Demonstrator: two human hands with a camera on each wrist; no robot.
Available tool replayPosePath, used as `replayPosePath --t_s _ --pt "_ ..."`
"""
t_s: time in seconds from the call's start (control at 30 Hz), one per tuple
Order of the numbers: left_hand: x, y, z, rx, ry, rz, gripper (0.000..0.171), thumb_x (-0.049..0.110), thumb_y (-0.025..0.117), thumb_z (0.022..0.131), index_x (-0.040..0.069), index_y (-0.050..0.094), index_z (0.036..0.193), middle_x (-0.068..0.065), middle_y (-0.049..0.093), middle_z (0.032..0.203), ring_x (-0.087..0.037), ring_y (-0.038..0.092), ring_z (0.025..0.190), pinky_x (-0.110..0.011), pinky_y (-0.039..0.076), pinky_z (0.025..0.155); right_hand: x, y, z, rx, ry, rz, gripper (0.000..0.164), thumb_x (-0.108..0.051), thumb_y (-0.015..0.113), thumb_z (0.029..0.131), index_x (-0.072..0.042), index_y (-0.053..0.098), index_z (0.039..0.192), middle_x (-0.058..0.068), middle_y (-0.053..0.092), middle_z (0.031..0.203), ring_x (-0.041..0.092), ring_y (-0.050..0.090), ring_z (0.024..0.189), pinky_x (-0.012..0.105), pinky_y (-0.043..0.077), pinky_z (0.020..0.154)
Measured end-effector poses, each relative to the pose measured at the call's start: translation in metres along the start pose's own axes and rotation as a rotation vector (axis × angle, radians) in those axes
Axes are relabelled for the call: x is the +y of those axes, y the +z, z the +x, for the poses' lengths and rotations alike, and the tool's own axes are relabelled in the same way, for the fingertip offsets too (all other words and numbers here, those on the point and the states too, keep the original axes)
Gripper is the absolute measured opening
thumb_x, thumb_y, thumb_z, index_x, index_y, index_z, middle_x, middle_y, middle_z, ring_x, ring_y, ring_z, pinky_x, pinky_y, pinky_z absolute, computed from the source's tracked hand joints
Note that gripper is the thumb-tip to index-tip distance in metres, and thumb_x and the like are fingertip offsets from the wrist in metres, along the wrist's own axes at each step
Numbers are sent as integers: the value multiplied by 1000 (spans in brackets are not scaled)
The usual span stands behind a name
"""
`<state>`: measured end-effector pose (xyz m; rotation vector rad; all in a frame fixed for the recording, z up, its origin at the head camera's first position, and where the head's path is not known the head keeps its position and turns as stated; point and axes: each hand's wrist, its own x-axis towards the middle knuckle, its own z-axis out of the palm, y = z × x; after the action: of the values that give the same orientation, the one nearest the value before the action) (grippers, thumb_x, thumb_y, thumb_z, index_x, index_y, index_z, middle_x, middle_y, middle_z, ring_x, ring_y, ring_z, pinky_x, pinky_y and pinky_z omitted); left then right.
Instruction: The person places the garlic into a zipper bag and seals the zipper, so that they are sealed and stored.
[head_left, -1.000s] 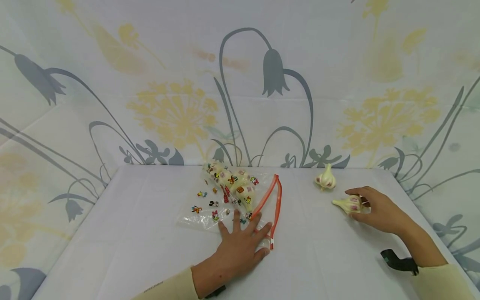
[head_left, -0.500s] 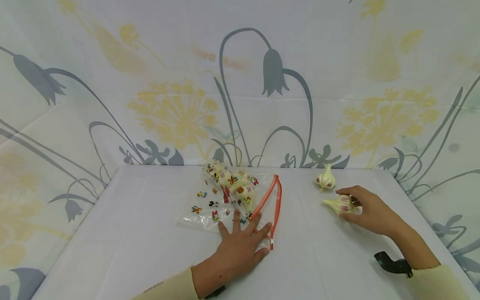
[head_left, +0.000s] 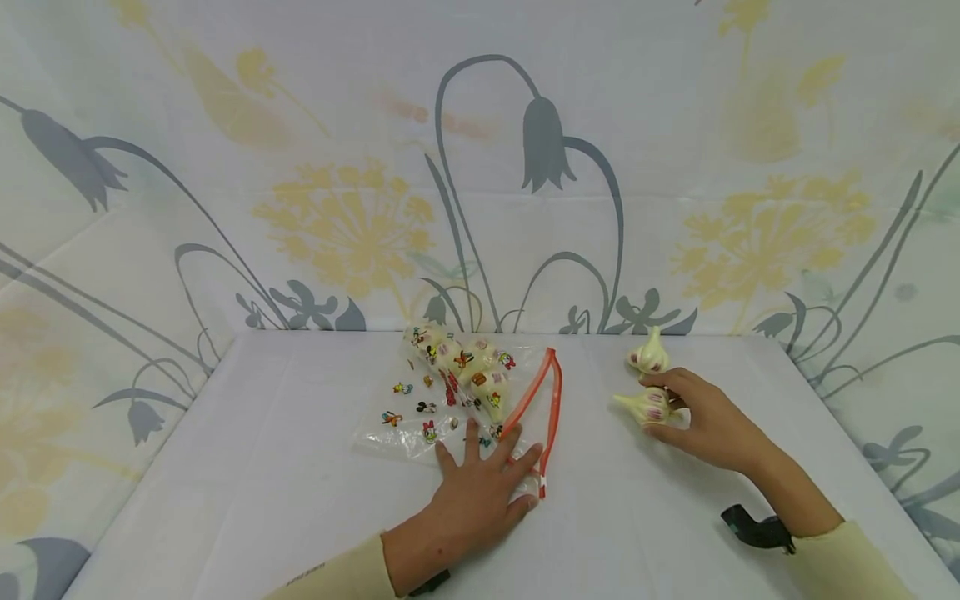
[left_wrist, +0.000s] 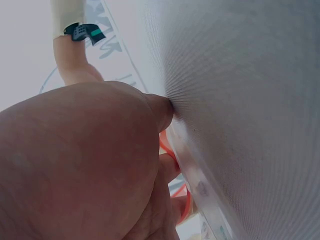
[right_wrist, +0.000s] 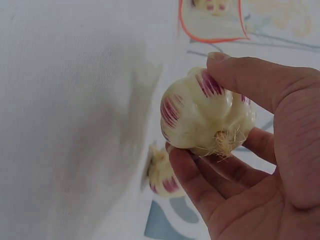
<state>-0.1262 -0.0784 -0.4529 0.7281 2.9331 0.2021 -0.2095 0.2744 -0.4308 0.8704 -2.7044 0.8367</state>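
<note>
- We see a clear plastic bag (head_left: 408,421) lying flat on the white table (head_left: 285,483), printed with small cartoon figures.
- Inside it we can make out several garlic bulbs (head_left: 491,385), bunched toward the far side; they overlap under the print, so we cannot count them surely.
- The bag's mouth faces the right hand's side; its two red strips (head_left: 556,404) stand parted in the middle and come together at the far end, and a white slider (head_left: 543,485) sits at the near end.
- Our left hand (head_left: 480,493) grasps nothing: it rests palm down over the bag's near corner by the mouth, fingers straight and spread.
- Our right hand (head_left: 705,417) has a grasp on one garlic bulb, with the thumb on one side and fingertips on the other.
- That held bulb (right_wrist: 202,112) is cream with purple streaks and dry roots; we see its stem pointing toward the bag, and its body well apart from the bag's mouth.
- A loose bulb (head_left: 649,353) sits on the table just beyond the held one, stem up, near the far edge.
- We wear a black band (head_left: 757,530) at the right wrist, just below a pale sleeve (head_left: 847,562).
</note>
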Motion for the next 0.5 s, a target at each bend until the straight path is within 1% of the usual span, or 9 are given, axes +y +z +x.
replayPosePath --t_s 0.17,0.33,0.5 --pt "-1 1 1 -6 -1 0 64 60 55 105 40 40 164 0 32 173 -62 26 151 -89 32 99 -4 9 7 -9 2 11 58 -17 92 84 -5 66 134 8 66 129 12 65 100 27 57 87" --pt "-1 1 1 -14 -5 0 64 60 55 105 41 39 164 1 32 174 -62 25 152 -89 32 99 -7 19 12 -21 4 36 58 -16 92 83 -4 66 133 9 67 127 12 65 99 29 59 87" --pt "0 0 1 -19 -9 0 65 60 55 105 41 39 164 1 31 174 -63 24 152 -89 32 99 -13 25 19 -26 11 51 58 -13 92 83 -2 65 132 12 67 129 16 68 99 31 60 87"
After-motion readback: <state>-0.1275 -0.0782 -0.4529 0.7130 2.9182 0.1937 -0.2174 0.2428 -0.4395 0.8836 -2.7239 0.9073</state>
